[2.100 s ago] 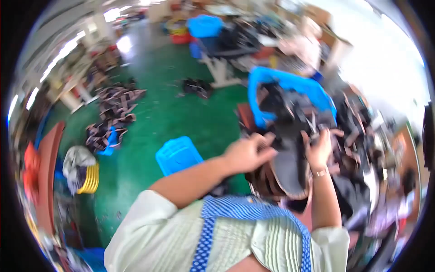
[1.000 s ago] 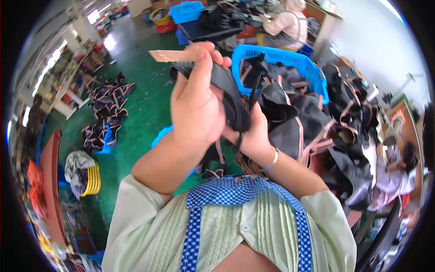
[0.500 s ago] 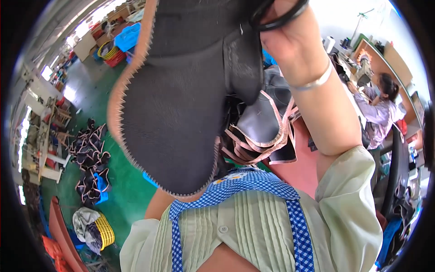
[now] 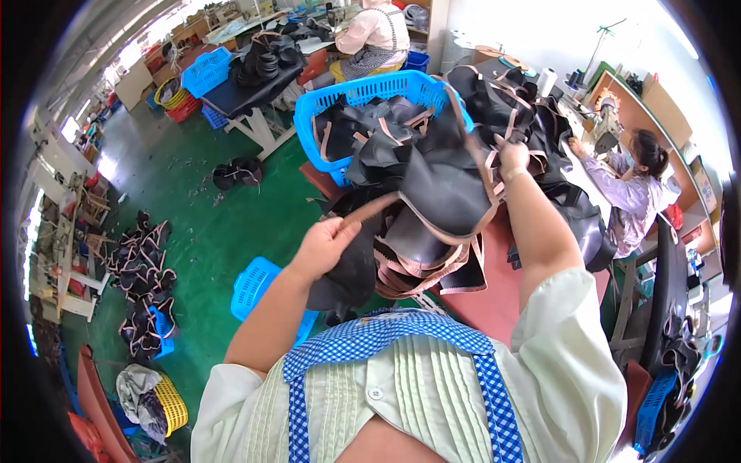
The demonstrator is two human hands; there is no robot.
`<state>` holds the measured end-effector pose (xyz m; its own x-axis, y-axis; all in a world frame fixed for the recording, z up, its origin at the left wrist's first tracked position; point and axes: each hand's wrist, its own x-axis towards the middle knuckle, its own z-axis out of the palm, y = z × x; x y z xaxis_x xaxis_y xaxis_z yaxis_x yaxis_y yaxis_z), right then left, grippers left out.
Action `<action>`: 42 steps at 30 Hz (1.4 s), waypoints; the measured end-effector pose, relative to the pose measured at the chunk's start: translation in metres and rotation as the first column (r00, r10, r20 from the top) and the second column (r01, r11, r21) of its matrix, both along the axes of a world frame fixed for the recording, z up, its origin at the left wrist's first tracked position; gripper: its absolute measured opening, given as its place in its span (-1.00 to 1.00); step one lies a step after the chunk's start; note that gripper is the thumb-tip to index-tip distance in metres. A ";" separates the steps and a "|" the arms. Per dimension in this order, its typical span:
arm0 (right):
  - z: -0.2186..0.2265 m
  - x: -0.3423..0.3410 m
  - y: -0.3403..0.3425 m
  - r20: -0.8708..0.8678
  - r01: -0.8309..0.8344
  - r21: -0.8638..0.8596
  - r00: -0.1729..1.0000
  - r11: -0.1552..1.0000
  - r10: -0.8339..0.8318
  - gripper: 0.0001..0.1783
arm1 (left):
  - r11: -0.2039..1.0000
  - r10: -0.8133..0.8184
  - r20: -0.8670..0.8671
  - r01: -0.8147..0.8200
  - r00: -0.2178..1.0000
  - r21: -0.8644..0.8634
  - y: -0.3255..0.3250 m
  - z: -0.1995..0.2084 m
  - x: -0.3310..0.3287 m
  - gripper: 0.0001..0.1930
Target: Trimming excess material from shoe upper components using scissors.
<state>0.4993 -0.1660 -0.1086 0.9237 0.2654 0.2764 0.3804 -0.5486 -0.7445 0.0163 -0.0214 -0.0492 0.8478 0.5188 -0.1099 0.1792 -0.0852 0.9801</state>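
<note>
A black leather-like piece (image 4: 448,189) with a pinkish stitched edge is stretched out in front of me. My left hand (image 4: 328,245) is closed on its pinkish edging, pinched between thumb and fingers. Up by the heap, my right hand (image 4: 512,158) has its fingers curled closed at the edge of black material; what exactly lies in them is partly hidden. Under the held piece, a stack of similar pieces (image 4: 421,266) rests on a reddish surface (image 4: 502,297). Beyond, a blue basket (image 4: 378,86) is filled with more of them.
More black pieces are heaped (image 4: 575,220) to the right, beside a co-worker (image 4: 644,181) at a sewing machine (image 4: 607,133). Another person (image 4: 378,35) sits at the back. A blue crate (image 4: 255,285) stands by my left arm. Black pieces (image 4: 143,262) lie on the green floor.
The black piece held up close to me is lowered and away from my view. Both hands have come down and forward; my left hand, hidden before, now shows.
</note>
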 end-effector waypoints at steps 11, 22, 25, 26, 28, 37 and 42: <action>0.113 -0.288 -0.087 -0.553 -0.597 0.668 0.002 0.445 0.833 -0.07 | 0.994 -0.006 0.124 0.019 0.992 -0.109 -0.012 0.050 -0.015 -0.77; 0.106 -0.352 -0.048 -0.680 -0.673 0.530 0.025 0.515 0.733 -0.35 | 0.991 -0.001 0.127 0.018 0.992 -0.129 -0.019 0.055 -0.037 -0.79; 0.108 -0.355 -0.034 -0.692 -0.649 0.480 0.133 0.590 0.709 -0.36 | 0.994 -0.022 0.107 0.034 0.994 -0.108 -0.019 0.058 -0.041 -0.77; 0.110 -0.357 -0.034 -0.667 -0.641 0.468 0.195 0.608 0.719 -0.38 | 0.994 -0.018 0.110 0.030 0.994 -0.107 -0.018 0.057 -0.043 -0.77; 0.113 -0.366 -0.034 -0.658 -0.559 0.512 0.233 0.652 0.716 -0.44 | 0.999 0.042 0.186 -0.036 0.982 -0.033 -0.013 0.058 -0.047 -0.75; 0.135 -0.379 -0.001 -0.286 -0.567 0.788 0.009 0.240 0.958 -0.39 | 0.986 -0.023 0.062 0.012 0.998 0.163 0.001 0.114 -0.052 -0.69; 0.135 -0.381 -0.011 -0.570 -0.502 0.679 0.097 0.535 0.816 -0.39 | 0.990 0.123 0.080 -0.128 0.989 0.053 0.024 0.092 -0.073 -0.66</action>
<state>0.1180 -0.1774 0.0268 0.1941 0.9563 -0.2185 -0.3269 -0.1470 -0.9336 -0.0567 0.0023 0.0428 0.7803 0.6253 -0.0142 0.1168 -0.1235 0.9854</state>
